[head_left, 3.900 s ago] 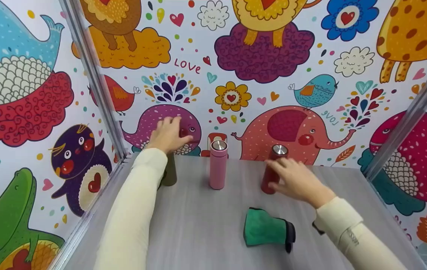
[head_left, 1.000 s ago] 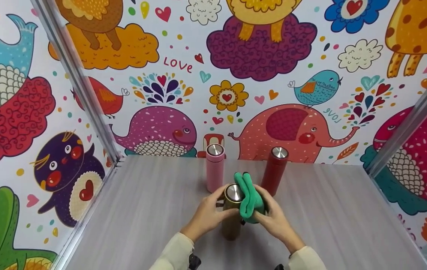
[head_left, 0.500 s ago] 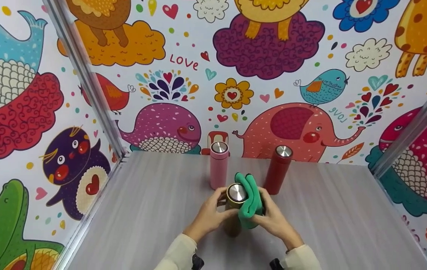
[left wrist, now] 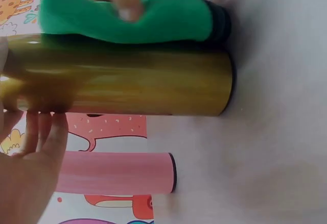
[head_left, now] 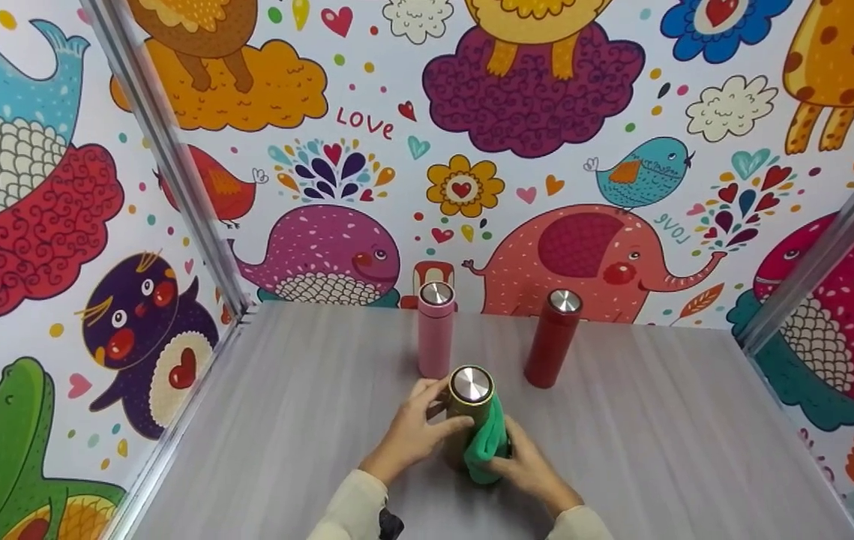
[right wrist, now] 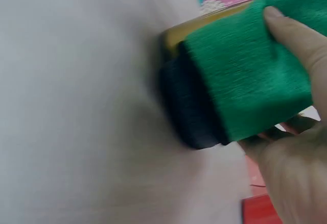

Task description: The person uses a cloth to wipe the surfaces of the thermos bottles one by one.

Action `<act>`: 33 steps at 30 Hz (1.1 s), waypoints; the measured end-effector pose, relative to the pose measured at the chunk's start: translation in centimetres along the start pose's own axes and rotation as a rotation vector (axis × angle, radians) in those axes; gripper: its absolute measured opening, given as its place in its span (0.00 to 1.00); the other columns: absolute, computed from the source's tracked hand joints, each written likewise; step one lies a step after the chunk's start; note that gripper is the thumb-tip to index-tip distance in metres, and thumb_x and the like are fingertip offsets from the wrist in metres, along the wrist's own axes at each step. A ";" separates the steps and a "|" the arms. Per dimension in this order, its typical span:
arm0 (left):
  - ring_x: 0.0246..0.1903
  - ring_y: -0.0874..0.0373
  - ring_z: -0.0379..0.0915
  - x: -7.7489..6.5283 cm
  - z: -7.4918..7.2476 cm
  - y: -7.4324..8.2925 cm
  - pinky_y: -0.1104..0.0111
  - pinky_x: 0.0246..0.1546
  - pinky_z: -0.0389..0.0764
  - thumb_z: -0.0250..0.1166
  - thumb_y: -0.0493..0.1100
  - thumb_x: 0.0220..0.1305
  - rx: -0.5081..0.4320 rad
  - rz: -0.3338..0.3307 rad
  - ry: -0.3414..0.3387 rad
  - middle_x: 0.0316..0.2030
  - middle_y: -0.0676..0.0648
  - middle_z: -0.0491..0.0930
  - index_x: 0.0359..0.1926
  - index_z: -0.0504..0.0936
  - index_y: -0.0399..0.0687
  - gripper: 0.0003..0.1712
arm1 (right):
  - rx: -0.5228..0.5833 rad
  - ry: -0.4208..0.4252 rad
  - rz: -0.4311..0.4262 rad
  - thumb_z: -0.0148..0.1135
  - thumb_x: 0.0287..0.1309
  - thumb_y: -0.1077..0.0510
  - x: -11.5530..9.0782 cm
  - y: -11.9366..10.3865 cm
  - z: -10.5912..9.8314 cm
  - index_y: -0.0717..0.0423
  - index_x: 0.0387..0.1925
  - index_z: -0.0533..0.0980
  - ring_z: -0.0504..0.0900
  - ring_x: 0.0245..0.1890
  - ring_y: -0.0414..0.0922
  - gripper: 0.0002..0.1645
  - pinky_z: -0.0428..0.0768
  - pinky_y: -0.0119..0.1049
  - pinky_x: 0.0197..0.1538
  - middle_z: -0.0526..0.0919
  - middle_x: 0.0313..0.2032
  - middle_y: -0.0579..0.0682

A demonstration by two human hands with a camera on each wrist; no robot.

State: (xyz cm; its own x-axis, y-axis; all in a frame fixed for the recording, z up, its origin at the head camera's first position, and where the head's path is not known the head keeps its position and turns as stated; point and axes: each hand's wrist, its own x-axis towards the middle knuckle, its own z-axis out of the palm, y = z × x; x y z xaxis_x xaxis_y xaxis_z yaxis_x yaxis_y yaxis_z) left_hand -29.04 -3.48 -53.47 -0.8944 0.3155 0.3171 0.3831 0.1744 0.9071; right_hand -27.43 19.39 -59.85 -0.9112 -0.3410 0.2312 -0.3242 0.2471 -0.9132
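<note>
My left hand (head_left: 413,431) grips an olive-gold thermos bottle (left wrist: 153,83) near its top, thumb in front and fingers behind. The bottle is upright at the front middle of the table, its steel lid (head_left: 471,384) facing up. A folded green cloth (right wrist: 250,76) with a black edge lies along the bottle's right side. My right hand (head_left: 535,465) holds this cloth against the lower part of the bottle. The thumb shows on the cloth in the right wrist view, while the other fingers are partly hidden behind it.
A pink thermos bottle (head_left: 435,337) stands behind the gold one, and a red thermos bottle (head_left: 551,341) is farther right. The grey table (head_left: 307,390) ends at cartoon-printed walls (head_left: 367,172) with metal corner posts (head_left: 172,165).
Since the first frame, the gold bottle has come from the back left to the front, and the cloth has been picked up. Lately, my right hand slid the cloth down the bottle.
</note>
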 end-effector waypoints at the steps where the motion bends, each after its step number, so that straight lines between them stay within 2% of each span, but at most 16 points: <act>1: 0.56 0.52 0.74 0.0 -0.1 0.0 0.59 0.58 0.76 0.74 0.49 0.59 0.010 0.000 -0.007 0.52 0.47 0.71 0.69 0.70 0.41 0.41 | 0.000 -0.007 0.020 0.74 0.55 0.59 -0.1 0.1 0.1 0.62 0.66 0.66 0.74 0.56 0.45 0.40 0.73 0.40 0.59 0.76 0.57 0.53; 4: 0.55 0.53 0.75 0.0 -0.2 -0.2 0.61 0.57 0.77 0.73 0.52 0.59 0.036 0.011 -0.016 0.53 0.48 0.74 0.69 0.71 0.43 0.40 | 0.015 0.007 0.051 0.74 0.56 0.59 -0.2 0.0 0.1 0.61 0.63 0.69 0.75 0.55 0.48 0.36 0.74 0.43 0.59 0.77 0.56 0.54; 8: 0.55 0.55 0.76 0.1 -0.6 -0.3 0.65 0.55 0.78 0.74 0.51 0.58 -0.002 0.022 -0.002 0.53 0.50 0.78 0.63 0.72 0.49 0.35 | 0.022 0.065 0.044 0.74 0.56 0.60 0.0 -1.0 -0.1 0.61 0.61 0.72 0.75 0.56 0.48 0.32 0.75 0.43 0.58 0.78 0.56 0.54; 12: 0.57 0.54 0.75 0.2 -1.2 -0.4 0.64 0.57 0.77 0.74 0.46 0.60 -0.085 0.027 -0.023 0.55 0.48 0.79 0.62 0.74 0.48 0.31 | 0.030 0.087 -0.010 0.72 0.56 0.66 0.6 -4.0 -0.7 0.65 0.60 0.72 0.75 0.55 0.46 0.31 0.77 0.39 0.56 0.78 0.56 0.58; 15: 0.59 0.52 0.74 0.3 -1.5 -0.5 0.62 0.58 0.76 0.72 0.44 0.63 -0.113 0.010 -0.057 0.58 0.47 0.77 0.65 0.74 0.46 0.31 | 0.041 0.090 -0.097 0.70 0.56 0.71 1.0 -6.3 -1.4 0.68 0.61 0.71 0.76 0.55 0.44 0.31 0.78 0.37 0.54 0.77 0.56 0.61; 19: 0.57 0.47 0.72 0.4 -1.7 -0.4 0.61 0.56 0.79 0.69 0.45 0.67 -0.019 -0.002 -0.078 0.57 0.48 0.73 0.68 0.73 0.45 0.30 | 0.052 0.121 -0.229 0.68 0.55 0.74 1.8 -7.4 -2.0 0.70 0.63 0.69 0.77 0.55 0.43 0.33 0.79 0.36 0.54 0.77 0.56 0.63; 22: 0.55 0.47 0.72 0.5 -1.7 0.0 0.59 0.55 0.79 0.66 0.45 0.69 0.053 0.010 -0.083 0.55 0.49 0.70 0.69 0.72 0.43 0.30 | 0.031 0.146 -0.305 0.68 0.54 0.76 2.6 -7.8 -2.4 0.68 0.65 0.68 0.78 0.56 0.46 0.36 0.78 0.36 0.57 0.77 0.58 0.64; 24: 0.55 0.48 0.73 0.6 -1.6 0.1 0.55 0.55 0.79 0.65 0.44 0.70 0.059 0.023 -0.079 0.56 0.47 0.71 0.70 0.70 0.43 0.31 | 0.016 0.161 -0.338 0.68 0.54 0.76 3.0 -8.1 -2.6 0.66 0.67 0.67 0.77 0.57 0.49 0.38 0.76 0.37 0.59 0.76 0.59 0.62; 28: 0.56 0.49 0.74 0.6 -1.4 0.3 0.54 0.54 0.79 0.65 0.44 0.70 0.025 0.052 -0.063 0.59 0.45 0.73 0.71 0.67 0.42 0.32 | 0.022 0.185 -0.367 0.69 0.55 0.74 3.2 -8.9 -2.6 0.62 0.69 0.66 0.76 0.60 0.49 0.41 0.75 0.36 0.61 0.75 0.61 0.59; 33: 0.60 0.51 0.72 0.6 -1.0 0.5 0.58 0.57 0.77 0.66 0.49 0.69 0.006 0.080 -0.065 0.62 0.46 0.73 0.71 0.67 0.44 0.34 | -0.006 0.183 -0.429 0.69 0.50 0.78 3.0 -9.5 -1.9 0.71 0.68 0.64 0.74 0.61 0.47 0.43 0.72 0.33 0.63 0.73 0.61 0.65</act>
State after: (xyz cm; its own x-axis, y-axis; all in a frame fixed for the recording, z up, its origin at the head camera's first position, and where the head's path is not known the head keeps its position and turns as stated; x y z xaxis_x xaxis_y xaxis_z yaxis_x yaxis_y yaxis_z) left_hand -29.67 -4.13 -52.57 -0.8440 0.3883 0.3700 0.4547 0.1520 0.8776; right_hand -27.58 17.76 -49.83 -0.7241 -0.2479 0.6436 -0.6826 0.1243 -0.7201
